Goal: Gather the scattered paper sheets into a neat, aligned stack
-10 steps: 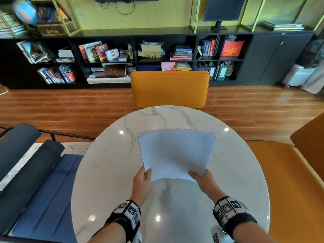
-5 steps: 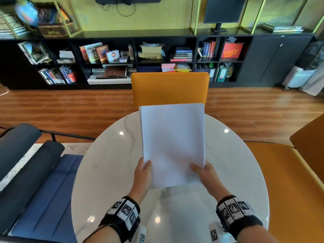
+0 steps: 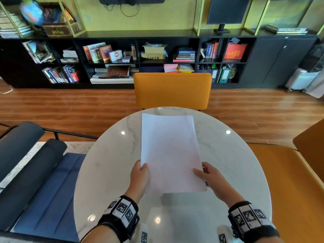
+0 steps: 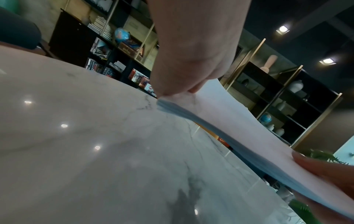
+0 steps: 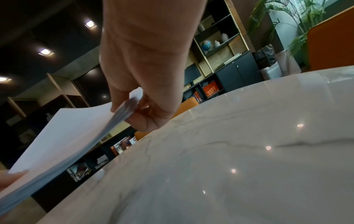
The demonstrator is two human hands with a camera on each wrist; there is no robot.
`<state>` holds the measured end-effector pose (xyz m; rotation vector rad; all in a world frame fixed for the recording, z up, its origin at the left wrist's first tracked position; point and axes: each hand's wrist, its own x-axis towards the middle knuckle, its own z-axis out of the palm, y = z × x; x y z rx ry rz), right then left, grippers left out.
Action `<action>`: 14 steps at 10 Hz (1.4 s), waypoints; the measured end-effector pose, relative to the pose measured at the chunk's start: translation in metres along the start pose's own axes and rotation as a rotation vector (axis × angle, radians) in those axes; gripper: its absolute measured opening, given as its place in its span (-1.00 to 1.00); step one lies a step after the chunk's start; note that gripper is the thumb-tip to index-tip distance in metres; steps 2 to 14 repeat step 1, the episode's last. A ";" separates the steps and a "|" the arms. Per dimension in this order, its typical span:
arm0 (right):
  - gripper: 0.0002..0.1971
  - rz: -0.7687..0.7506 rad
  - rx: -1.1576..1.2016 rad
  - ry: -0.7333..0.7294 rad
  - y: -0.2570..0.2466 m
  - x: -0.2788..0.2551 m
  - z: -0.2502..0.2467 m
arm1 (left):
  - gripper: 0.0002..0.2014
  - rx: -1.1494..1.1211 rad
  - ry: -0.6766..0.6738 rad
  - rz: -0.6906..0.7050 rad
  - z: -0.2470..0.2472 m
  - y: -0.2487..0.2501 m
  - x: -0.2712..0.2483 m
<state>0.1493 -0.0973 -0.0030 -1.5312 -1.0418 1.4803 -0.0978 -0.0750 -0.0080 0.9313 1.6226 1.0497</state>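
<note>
A round white marble table (image 3: pixel 108 172) fills the lower view, with an orange chair (image 3: pixel 172 90) at its far edge and a dark bookshelf (image 3: pixel 122 57) beyond. Above the table's middle, a stack of paper sheets (image 3: pixel 170 151) is held off the surface, long side running away from the person, its far end drooping slightly. The left hand (image 3: pixel 140 174) pinches the stack's near left corner; the right hand (image 3: pixel 208 176) pinches the near right side. No loose sheets remain on the table, so gathering looks done. The edges look nearly flush; squaring and laying the stack down probably remain.
</note>
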 end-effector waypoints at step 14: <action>-0.80 0.028 -0.094 0.091 0.023 -0.012 -0.020 | -0.82 0.050 0.018 -0.041 -0.001 -0.005 0.007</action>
